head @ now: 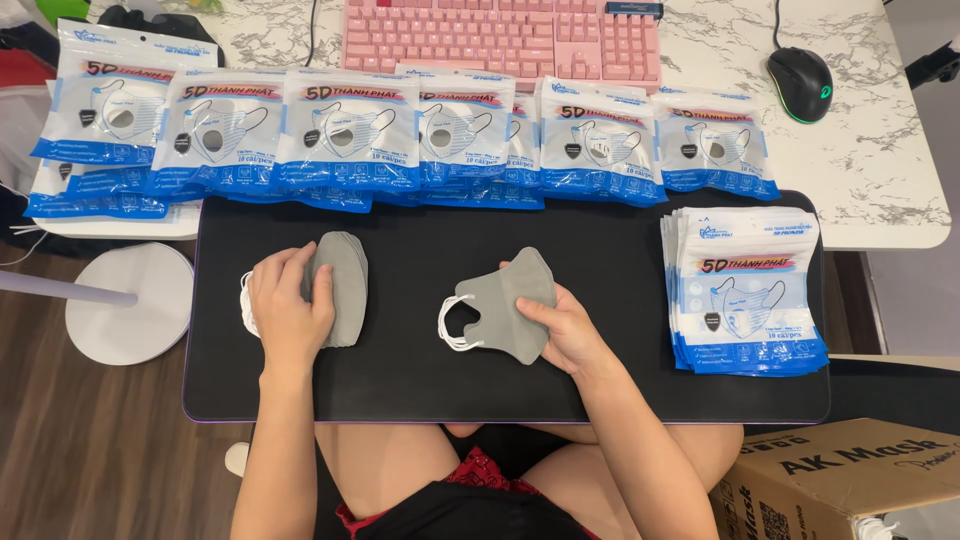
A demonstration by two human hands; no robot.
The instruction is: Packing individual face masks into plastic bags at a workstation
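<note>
Two hands are working on the black desk mat (420, 380): the left hand (288, 305) is pressing flat on a stack of grey folded face masks (345, 285) while the right hand (565, 330) is pinching one grey mask (505, 300), whose loose white ear loops (455, 325) could snag.

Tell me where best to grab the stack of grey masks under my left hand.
Probably pinch the grey mask stack by its curved right edge, coming from the right: that side lies bare on the black mat, while the left hand covers the left part and the white ear loops there would just stretch.
</note>
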